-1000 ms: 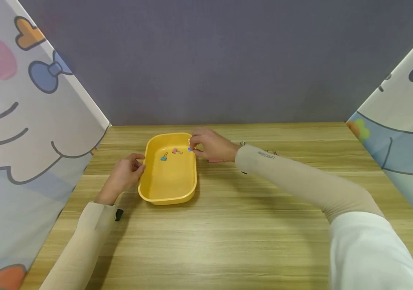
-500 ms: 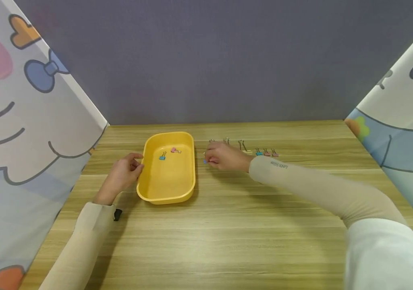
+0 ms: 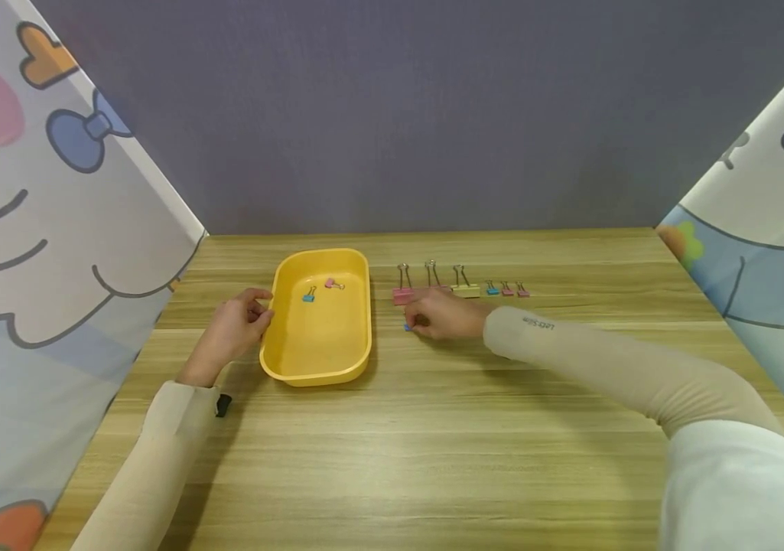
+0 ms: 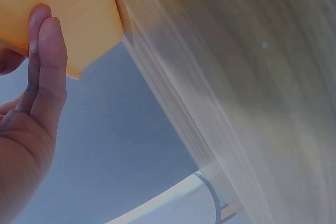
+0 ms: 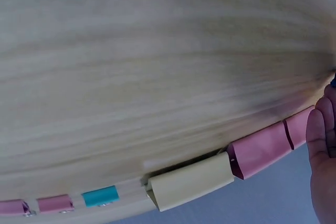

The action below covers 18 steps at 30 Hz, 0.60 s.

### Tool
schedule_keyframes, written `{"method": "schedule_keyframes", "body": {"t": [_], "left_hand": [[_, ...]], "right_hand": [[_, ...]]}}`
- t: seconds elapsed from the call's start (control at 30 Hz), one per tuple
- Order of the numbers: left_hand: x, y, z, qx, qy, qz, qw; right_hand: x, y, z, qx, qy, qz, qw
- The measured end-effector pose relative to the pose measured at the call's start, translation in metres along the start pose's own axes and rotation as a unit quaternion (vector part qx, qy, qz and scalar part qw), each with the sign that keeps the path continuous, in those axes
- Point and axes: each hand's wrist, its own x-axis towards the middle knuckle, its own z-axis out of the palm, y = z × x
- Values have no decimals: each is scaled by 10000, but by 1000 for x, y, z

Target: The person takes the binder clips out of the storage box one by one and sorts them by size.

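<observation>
The left hand [image 3: 236,321] rests beside the yellow tray [image 3: 267,348], its fingers touching the tray's left side. In the left wrist view two straight fingers [image 4: 51,51] lie against the tray's outer wall. Low over the table, right of the tray, the right hand [image 3: 443,314] pinches a small blue binder clip [image 3: 407,327], mostly hidden by the fingers. Just behind that hand stand a large pink binder clip [image 3: 402,296], a second pink binder clip [image 5: 262,149] and a pale yellow binder clip [image 3: 466,291].
Inside the tray lie a small teal binder clip [image 3: 309,296] and a small pink binder clip [image 3: 333,284]. The row on the table continues rightward with a teal clip [image 3: 492,290] and two small pink clips [image 3: 507,291]. A grey partition [image 3: 392,115] rises behind the table.
The right hand has carried the blue binder clip from over the tray's right rim to the table in front of the large clips, uncovering the row. The left hand stays at the tray.
</observation>
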Motion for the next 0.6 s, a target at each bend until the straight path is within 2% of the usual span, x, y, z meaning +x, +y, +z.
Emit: {"method": "schedule_keyframes", "body": {"t": [0.27,0.6], "left_hand": [[0,1,0,22,-11,-32,10000],[0,0,0,50,17,28,10000]], "right_hand": [[-4,4,3,221,-141,176,9995],[-13,9,3,154,-143,239,9995]]}}
